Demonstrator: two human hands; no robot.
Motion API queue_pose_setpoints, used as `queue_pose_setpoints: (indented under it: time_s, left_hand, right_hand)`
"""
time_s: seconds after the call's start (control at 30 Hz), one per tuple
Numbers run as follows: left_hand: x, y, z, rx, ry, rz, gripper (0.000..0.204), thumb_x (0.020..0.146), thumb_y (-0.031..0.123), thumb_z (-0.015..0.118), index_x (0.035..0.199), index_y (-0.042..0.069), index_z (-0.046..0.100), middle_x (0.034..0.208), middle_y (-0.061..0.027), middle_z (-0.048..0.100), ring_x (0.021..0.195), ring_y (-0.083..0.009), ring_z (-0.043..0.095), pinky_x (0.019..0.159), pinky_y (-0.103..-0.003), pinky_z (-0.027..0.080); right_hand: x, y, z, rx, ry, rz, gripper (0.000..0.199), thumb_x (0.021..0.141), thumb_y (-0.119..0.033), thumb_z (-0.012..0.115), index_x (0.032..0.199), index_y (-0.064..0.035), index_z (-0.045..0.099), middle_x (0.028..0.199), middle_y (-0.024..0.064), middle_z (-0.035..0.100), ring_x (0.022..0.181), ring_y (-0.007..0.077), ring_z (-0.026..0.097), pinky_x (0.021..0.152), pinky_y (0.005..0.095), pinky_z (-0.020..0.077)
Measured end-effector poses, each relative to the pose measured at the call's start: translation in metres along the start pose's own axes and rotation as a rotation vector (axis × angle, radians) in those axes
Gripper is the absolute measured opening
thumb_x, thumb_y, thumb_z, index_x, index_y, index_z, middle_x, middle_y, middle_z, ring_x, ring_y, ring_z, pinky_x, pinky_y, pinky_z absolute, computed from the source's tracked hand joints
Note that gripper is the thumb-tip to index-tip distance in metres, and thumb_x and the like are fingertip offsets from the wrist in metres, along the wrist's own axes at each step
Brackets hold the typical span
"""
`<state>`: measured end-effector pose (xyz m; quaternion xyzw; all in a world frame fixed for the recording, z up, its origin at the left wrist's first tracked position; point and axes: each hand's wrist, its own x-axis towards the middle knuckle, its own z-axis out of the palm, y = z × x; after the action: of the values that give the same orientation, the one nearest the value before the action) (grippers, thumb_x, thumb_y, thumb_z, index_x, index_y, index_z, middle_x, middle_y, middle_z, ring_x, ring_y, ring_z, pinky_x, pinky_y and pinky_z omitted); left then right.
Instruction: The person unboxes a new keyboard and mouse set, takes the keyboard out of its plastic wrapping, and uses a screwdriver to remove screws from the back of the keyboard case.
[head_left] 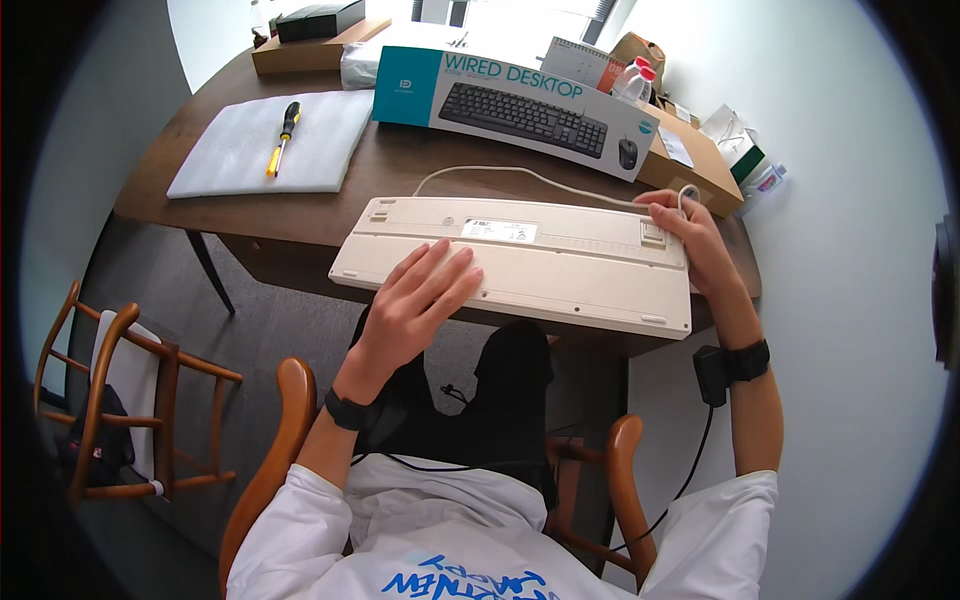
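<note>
White-and-teal box (pixel 520 105) stands on the table (pixel 290 215), contents hidden, behind an upturned cream keyboard (pixel 560 268) at the near edge. Hands apart, the left (pixel 415 305) lies straight-fingered on its underside; the right (pixel 695 243) grips its right end.

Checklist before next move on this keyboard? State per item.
1. Beige keyboard underside up: ok, label faces up.
2. Left hand on keyboard: ok, resting on the underside.
3. Right hand grip secure: cannot tell, it's at the right end, grip partly hidden.
4. Cable clear of right hand: not ok, runs right up to it.
5. Screwdriver set down: ok, on white foam pad.
</note>
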<state>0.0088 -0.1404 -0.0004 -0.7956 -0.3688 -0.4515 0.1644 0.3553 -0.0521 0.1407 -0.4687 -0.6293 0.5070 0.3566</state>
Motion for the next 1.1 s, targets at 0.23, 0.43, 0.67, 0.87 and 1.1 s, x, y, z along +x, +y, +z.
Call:
queue_pose_setpoints:
  time_s: [0.23,0.43,0.67,0.87,1.1]
  left_hand:
    - [0.005,0.002,0.028,0.042,-0.037,0.026,0.037,0.085,0.003,0.065,0.12,0.012,0.07,0.127,-0.0085,0.067,0.121,-0.0319,0.061,0.106,-0.046,0.047]
    - [-0.002,-0.003,0.055,0.092,-0.106,0.068,0.038,0.087,0.01,0.068,0.125,0.015,0.068,0.129,-0.0082,0.066,0.123,-0.0319,0.06,0.107,-0.047,0.046]
    - [0.003,-0.004,0.069,0.124,-0.171,0.033,0.04,0.088,0.01,0.066,0.127,0.016,0.066,0.132,-0.0096,0.064,0.127,-0.0333,0.057,0.11,-0.048,0.042]
    - [0.004,-0.014,0.079,0.079,-0.209,-0.044,0.043,0.087,0.004,0.062,0.128,0.017,0.066,0.135,-0.0093,0.062,0.129,-0.0312,0.055,0.112,-0.046,0.039]
    - [0.005,-0.022,0.08,0.02,-0.179,-0.082,0.042,0.086,0.003,0.061,0.126,0.017,0.067,0.134,-0.0088,0.062,0.129,-0.0304,0.055,0.113,-0.045,0.039]
  right_hand:
    - [0.027,0.046,-0.029,-0.143,-0.082,0.067,0.022,0.103,-0.018,0.054,0.105,0.0019,0.061,0.096,0.0028,0.065,0.087,0.0077,0.059,0.082,0.0226,0.0479]
    - [0.069,0.046,-0.06,-0.617,-0.039,-0.045,0.017,0.105,-0.016,0.049,0.098,-0.0028,0.058,0.082,0.0002,0.057,0.077,0.0077,0.053,0.072,0.0238,0.0464]
    - [0.119,0.021,-0.017,-1.0,0.107,-0.578,0.016,0.099,-0.015,0.057,0.097,0.0008,0.061,0.092,0.0161,0.066,0.085,0.0334,0.064,0.076,0.0393,0.0505]
    - [0.162,0.036,0.026,-1.297,-0.101,-0.804,0.018,0.098,-0.019,0.058,0.097,-0.002,0.062,0.096,0.0128,0.063,0.096,0.0342,0.062,0.085,0.0424,0.0521]
    - [0.19,0.052,0.065,-1.526,-0.431,-0.742,0.021,0.096,-0.026,0.06,0.099,-0.006,0.062,0.1,0.0086,0.063,0.104,0.0303,0.061,0.09,0.0412,0.0524]
